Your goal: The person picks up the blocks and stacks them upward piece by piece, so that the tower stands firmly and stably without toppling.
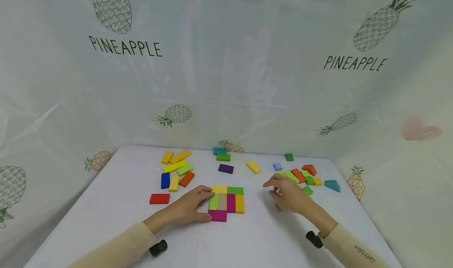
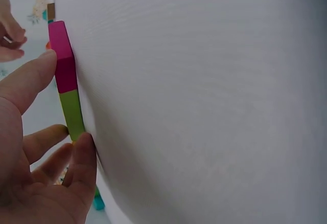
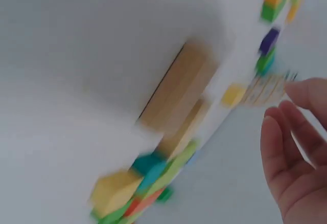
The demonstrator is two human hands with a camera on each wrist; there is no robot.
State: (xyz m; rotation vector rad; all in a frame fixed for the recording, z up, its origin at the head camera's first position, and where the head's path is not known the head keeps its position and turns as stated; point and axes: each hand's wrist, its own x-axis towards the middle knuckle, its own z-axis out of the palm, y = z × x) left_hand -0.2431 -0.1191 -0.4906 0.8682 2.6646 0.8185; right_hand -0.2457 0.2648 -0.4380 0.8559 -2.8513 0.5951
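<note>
Left hand (image 1: 188, 206), fingers spread, is bracing the block panel (image 1: 230, 203) at nine o'clock; right hand (image 1: 289, 194), half-curled, is holding nothing; overpressing is risking gaps.

Yellow block (image 1: 219, 189), green block (image 1: 235, 190) are forming far row; lime block (image 1: 214, 202), beige block (image 1: 222, 202), magenta block (image 1: 231, 203), amber block (image 1: 239, 204) abutting lengthwise; second magenta block (image 1: 218, 215) lying crosswise near-left.

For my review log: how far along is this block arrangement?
Looks done: a flat seven-block patch is laid together. In hand: the left hand touches its left edge; the right hand appears empty. Left, probably: filling the corner right of the lower magenta block; the purple block and red block, among others, lie loose.
</note>
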